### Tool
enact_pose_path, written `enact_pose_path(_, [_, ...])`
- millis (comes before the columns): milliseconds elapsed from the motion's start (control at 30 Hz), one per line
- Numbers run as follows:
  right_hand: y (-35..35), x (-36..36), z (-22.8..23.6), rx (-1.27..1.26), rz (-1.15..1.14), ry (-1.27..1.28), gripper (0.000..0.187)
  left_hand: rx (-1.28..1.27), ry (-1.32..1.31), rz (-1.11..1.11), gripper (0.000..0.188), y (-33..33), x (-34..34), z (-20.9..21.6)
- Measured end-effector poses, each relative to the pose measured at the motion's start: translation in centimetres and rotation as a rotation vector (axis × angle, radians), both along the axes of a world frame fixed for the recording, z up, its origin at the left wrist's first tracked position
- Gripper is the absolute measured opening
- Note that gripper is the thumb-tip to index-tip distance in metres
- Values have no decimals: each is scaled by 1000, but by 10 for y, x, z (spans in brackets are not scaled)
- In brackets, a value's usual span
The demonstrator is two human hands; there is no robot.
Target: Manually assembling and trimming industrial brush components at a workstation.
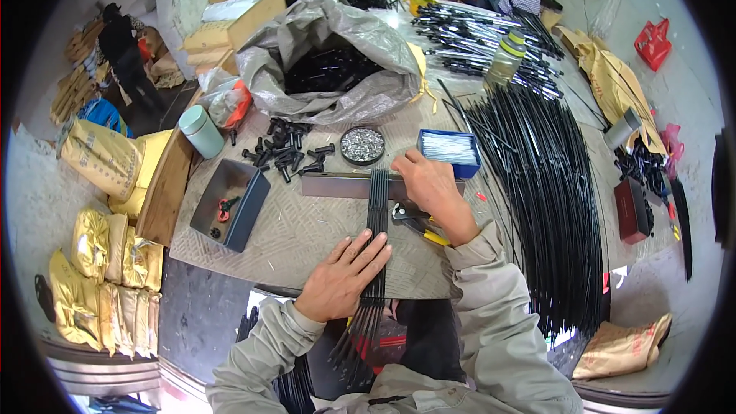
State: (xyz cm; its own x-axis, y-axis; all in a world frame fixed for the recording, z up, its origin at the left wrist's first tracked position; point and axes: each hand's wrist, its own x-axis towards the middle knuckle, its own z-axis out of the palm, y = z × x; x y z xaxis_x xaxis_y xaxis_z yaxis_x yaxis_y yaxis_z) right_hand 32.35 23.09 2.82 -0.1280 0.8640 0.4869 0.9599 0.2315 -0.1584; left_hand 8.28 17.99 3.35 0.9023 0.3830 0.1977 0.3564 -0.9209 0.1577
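At the near edge of the bench (299,222), a person's left hand (343,276) lay palm down, fingers stretched out and slightly parted, flat across a narrow row of thin black rods (378,203). The right hand (435,188) was bent at the fingers, its tips drawn together just beyond a long, dark metal bar (337,185); from where I stood I couldn't tell whether it pinched anything.

The rods ran side by side between the two hands, their far ends over the bar, their near ends fanning past the bench edge towards the person's lap. A pair of pliers with yellow grips (405,215) lay beneath the right wrist.

Just beside that hand stood a blue rectangular box (477,158) full of slim white sticks. To its left, a round dark tin (363,162) held small silvery pieces. Farther left, an open grey rectangular bin (249,211) contained a red-and-black object and a few small dark pieces, near a loose heap of black fittings (285,146). Behind them gaped a big grey plastic sack (391,80) with many black pieces inside.
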Motion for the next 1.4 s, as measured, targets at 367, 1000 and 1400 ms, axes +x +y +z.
enact_pose_path(367, [-8,-3,11,12,-73,26,12,41,13,-18,69,1,1,-2])
enact_pose_path(1000, [3,46,26,353,-144,111,7,61,14,29,66,-4,0,2])
enact_pose_path(1400, [-3,90,35,170,-244,-127,4,-71,-82,-2,70,-25,-9,2])
